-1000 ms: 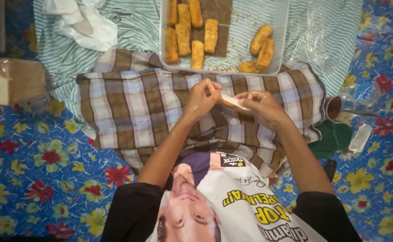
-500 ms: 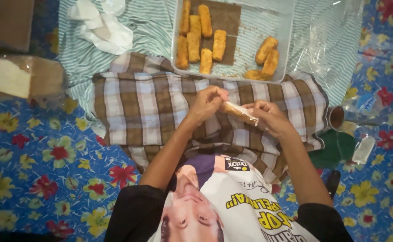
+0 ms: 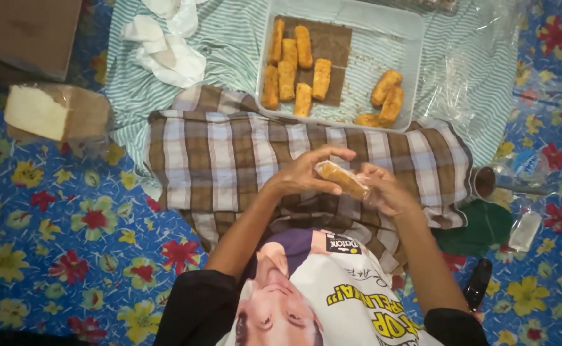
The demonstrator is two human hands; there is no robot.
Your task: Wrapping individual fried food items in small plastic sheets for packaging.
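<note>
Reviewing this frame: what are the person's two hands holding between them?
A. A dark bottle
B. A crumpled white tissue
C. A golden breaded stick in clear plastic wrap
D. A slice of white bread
C: the left hand and right hand grip a golden breaded stick sheathed in clear plastic, above the plaid cloth.
</note>
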